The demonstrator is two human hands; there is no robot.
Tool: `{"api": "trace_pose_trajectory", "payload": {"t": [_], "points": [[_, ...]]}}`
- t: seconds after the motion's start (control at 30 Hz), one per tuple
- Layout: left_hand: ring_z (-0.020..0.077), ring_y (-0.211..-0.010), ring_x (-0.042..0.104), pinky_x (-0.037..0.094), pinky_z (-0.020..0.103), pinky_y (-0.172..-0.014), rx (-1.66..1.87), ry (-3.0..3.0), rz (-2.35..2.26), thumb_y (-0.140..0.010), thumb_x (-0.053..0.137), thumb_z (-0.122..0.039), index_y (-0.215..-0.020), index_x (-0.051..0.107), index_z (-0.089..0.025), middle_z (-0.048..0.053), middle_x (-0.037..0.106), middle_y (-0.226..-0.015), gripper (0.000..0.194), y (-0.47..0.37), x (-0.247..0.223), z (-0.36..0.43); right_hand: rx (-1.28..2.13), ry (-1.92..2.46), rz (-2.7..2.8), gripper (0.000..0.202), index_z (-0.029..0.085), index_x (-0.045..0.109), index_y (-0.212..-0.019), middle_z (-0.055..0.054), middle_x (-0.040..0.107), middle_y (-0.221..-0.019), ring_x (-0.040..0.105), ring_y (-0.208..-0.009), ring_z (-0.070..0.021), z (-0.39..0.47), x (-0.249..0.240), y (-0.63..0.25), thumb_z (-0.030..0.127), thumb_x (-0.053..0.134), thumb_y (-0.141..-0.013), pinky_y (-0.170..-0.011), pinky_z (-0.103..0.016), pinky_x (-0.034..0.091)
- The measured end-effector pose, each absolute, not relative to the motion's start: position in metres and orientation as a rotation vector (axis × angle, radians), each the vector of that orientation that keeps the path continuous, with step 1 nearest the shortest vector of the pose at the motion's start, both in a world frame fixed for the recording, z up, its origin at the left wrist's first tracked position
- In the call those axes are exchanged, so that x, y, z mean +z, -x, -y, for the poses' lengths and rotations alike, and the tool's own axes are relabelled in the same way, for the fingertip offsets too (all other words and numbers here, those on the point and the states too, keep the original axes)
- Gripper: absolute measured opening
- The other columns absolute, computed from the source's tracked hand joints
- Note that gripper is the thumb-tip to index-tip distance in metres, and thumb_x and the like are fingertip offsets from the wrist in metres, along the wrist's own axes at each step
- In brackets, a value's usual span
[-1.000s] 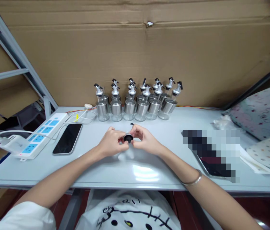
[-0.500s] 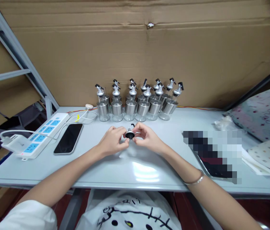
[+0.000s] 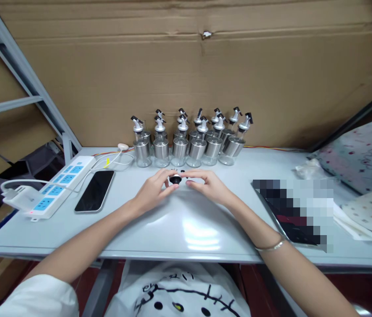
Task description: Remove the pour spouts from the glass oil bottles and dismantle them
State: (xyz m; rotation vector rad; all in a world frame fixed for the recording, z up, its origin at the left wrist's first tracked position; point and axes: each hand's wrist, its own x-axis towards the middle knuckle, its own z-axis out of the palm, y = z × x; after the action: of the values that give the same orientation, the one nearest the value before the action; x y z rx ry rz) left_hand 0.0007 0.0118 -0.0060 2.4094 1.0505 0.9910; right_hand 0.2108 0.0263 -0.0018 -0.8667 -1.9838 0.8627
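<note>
My left hand [image 3: 155, 189] grips a bottle pourer [image 3: 175, 179] between thumb and fingers, its black ribbed stopper turned towards me. My right hand [image 3: 207, 187] is just right of it, thumb and index finger apart with nothing seen between them. A small black piece [image 3: 182, 171] shows by the right index fingertip; whether it touches the finger or belongs to the pourer, I cannot tell. Beyond both hands stand several glass bottles with steel sleeves [image 3: 161, 150], most topped by silver pourers with black flaps [image 3: 160, 124].
On the left lie a phone [image 3: 95, 191] and a white power strip [image 3: 57, 187] with a plugged-in charger [image 3: 23, 199] and cables. To the right are a dark, pixelated flat object [image 3: 288, 215], crumpled plastic [image 3: 311, 169] and patterned bags [image 3: 367, 154]. Cardboard [image 3: 186, 79] forms the back wall.
My right fingers have let go of the pourer and spread apart. My left hand has moved the pourer slightly left and away from me.
</note>
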Motion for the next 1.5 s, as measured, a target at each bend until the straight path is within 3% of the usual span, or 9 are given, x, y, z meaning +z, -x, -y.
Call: {"api": "trace_pose_trajectory", "payload": {"t": [0.23, 0.37, 0.5, 0.63, 0.83, 1.0, 1.07, 1.27, 1.5], "points": [[0.0142, -0.08, 0.056, 0.048, 0.026, -0.075, 0.835, -2.453, -1.117, -0.089, 0.049, -0.028, -0.102, 0.054, -0.019, 0.004, 0.053, -0.095, 0.017, -0.001, -0.008, -0.015, 0.744, 0.86, 2.27, 0.028, 0.021, 0.07, -0.106, -0.009, 0.066, -0.111, 0.061, -0.104, -0.0207, -0.025, -0.006, -0.209, 0.019, 0.052, -0.085, -0.094, -0.038, 0.047], [0.0151, -0.086, 0.056, 0.048, 0.03, -0.083, 0.786, -2.487, -1.082, -0.089, 0.052, -0.028, -0.11, 0.052, -0.018, 0.005, 0.049, -0.103, 0.023, -0.002, -0.009, -0.015, 0.421, 1.163, 2.345, 0.035, 0.017, 0.063, -0.118, -0.016, 0.055, -0.127, 0.049, -0.12, -0.0288, -0.025, -0.015, -0.21, 0.023, 0.056, -0.084, -0.102, -0.048, 0.039], [0.0161, -0.095, 0.055, 0.047, 0.031, -0.089, 0.815, -2.521, -1.002, -0.086, 0.056, -0.02, -0.111, 0.055, -0.02, 0.006, 0.048, -0.106, 0.025, -0.002, -0.012, -0.015, 0.303, 1.345, 2.455, 0.036, 0.017, 0.061, -0.12, -0.019, 0.049, -0.134, 0.044, -0.124, -0.0354, -0.027, -0.021, -0.215, 0.029, 0.054, -0.087, -0.095, -0.056, 0.04], [0.0166, -0.099, 0.056, 0.046, 0.031, -0.091, 0.799, -2.53, -0.947, -0.086, 0.053, -0.014, -0.109, 0.058, -0.02, 0.007, 0.052, -0.109, 0.025, -0.002, -0.013, -0.014, 0.286, 1.356, 2.432, 0.029, 0.016, 0.066, -0.11, -0.017, 0.06, -0.122, 0.055, -0.113, -0.0302, -0.029, -0.02, -0.215, 0.018, 0.046, -0.089, -0.092, -0.047, 0.043], [0.0157, -0.099, 0.057, 0.045, 0.028, -0.09, 0.854, -2.471, -1.021, -0.081, 0.049, -0.007, -0.103, 0.058, -0.019, 0.005, 0.056, -0.106, 0.026, -0.003, -0.006, -0.011, 0.42, 1.377, 2.216, 0.024, 0.018, 0.072, -0.08, -0.008, 0.072, -0.088, 0.066, -0.082, -0.0225, -0.029, -0.009, -0.214, 0.003, 0.053, -0.076, -0.077, -0.032, 0.048], [0.0144, -0.087, 0.056, 0.046, 0.026, -0.082, 0.936, -2.422, -1.098, -0.08, 0.049, -0.011, -0.095, 0.054, -0.019, 0.004, 0.055, -0.097, 0.017, -0.005, -0.003, -0.01, 0.502, 1.431, 1.99, 0.024, 0.019, 0.068, -0.089, -0.001, 0.07, -0.071, 0.063, -0.066, -0.0178, -0.026, -0.001, -0.212, 0.005, 0.06, -0.071, -0.069, -0.029, 0.046], [0.0141, -0.086, 0.056, 0.046, 0.027, -0.08, 1.0, -2.352, -1.11, -0.079, 0.052, -0.012, -0.102, 0.049, -0.019, 0.003, 0.055, -0.095, 0.024, -0.006, -0.004, -0.01, 0.492, 1.373, 1.936, 0.022, 0.019, 0.067, -0.088, -0.001, 0.068, -0.07, 0.062, -0.066, -0.0173, -0.024, 0.001, -0.21, 0.007, 0.059, -0.071, -0.068, -0.029, 0.045], [0.0125, -0.083, 0.057, 0.047, 0.028, -0.083, 1.034, -2.166, -1.049, -0.074, 0.06, -0.012, -0.132, 0.026, -0.023, -0.001, 0.054, -0.09, 0.068, -0.008, -0.008, -0.01, 0.345, 1.01, 1.884, 0.011, 0.021, 0.059, -0.085, -0.001, 0.065, -0.075, 0.06, -0.073, -0.0174, -0.017, 0.006, -0.207, 0.015, 0.057, -0.077, -0.07, -0.029, 0.046], [0.0123, -0.081, 0.056, 0.046, 0.028, -0.081, 1.014, -2.157, -1.012, -0.074, 0.064, -0.015, -0.141, 0.023, -0.024, -0.002, 0.054, -0.085, 0.079, -0.008, -0.006, -0.008, 0.259, 0.842, 2.022, 0.011, 0.022, 0.056, -0.082, -0.002, 0.063, -0.077, 0.058, -0.074, -0.0178, -0.015, 0.005, -0.204, 0.012, 0.053, -0.079, -0.07, -0.031, 0.045]]}}
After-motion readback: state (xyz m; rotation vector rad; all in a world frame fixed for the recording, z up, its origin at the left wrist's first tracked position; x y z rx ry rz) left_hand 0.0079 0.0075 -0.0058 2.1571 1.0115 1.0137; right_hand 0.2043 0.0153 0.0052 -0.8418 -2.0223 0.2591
